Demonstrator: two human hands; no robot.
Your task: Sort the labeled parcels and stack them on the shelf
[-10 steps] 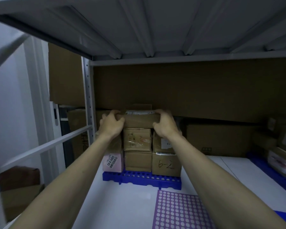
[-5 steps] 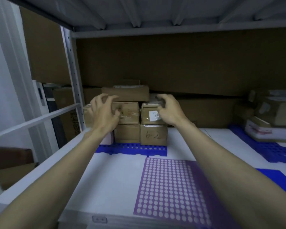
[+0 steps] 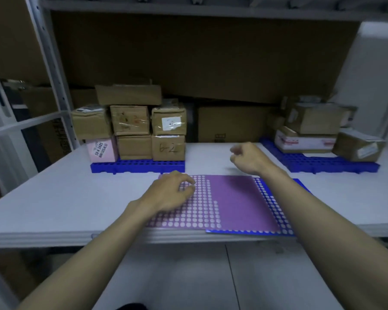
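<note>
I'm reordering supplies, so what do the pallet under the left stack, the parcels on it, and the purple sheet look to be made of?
Left pallet: glossy blue moulded plastic, judging by its slotted grid. Parcels: matte brown corrugated cardboard, some with shiny clear tape; one pink box looks like smooth printed card. Purple sheet: thin, likely paper holding rows of pale round stickers.

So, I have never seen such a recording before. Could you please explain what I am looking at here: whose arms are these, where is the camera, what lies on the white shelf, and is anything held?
There is no machine here. The two bare arms belong to a person who wears the camera on the head, so you look forward and down at the hands.

On the white shelf board lies a purple sheet of white round stickers. Behind it, brown cardboard parcels are stacked on a blue plastic grid pallet; one reads "6-2". A second blue pallet at the right carries more parcels.

The left hand rests on the sticker sheet, fingers bent. The right hand hovers above the shelf, loosely curled. Neither hand holds a parcel.
</note>
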